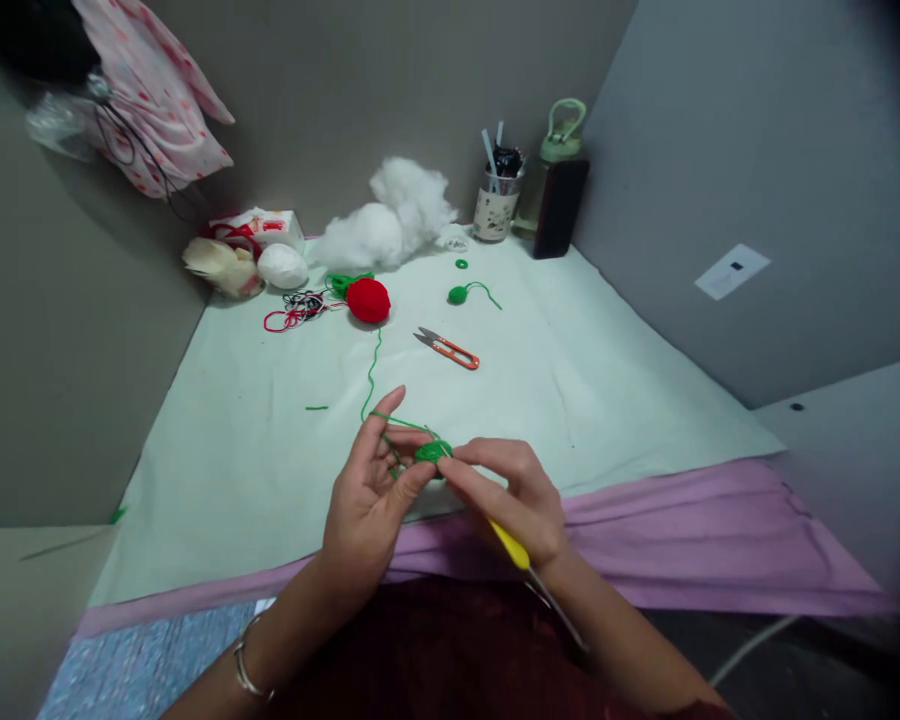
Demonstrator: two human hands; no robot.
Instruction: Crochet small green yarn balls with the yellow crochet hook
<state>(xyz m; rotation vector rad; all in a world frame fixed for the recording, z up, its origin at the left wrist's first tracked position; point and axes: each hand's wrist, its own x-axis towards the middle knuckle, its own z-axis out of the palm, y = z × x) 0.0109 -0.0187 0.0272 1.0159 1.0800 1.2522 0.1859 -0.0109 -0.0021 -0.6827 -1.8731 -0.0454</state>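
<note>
Between my two hands is a small round green crochet piece (433,452). My left hand (371,490) pinches its left side with thumb and fingers, and green yarn (375,365) runs over the raised index finger back toward the table. My right hand (514,490) grips a crochet hook (511,545) with a yellow handle and a metal shaft; its tip is at the green piece, partly hidden by the fingers. Ahead of my hands lie orange-handled thread snips (450,350), blades pointing left.
A red crocheted ball (368,300) sits beside tangled yarn (300,310). Behind it are white stuffing (390,220) and a white ball (283,267). A small green ball (458,295) has a yarn tail. A cup of pens (495,210), a phone (561,210) and a bottle (561,140) stand at the back right.
</note>
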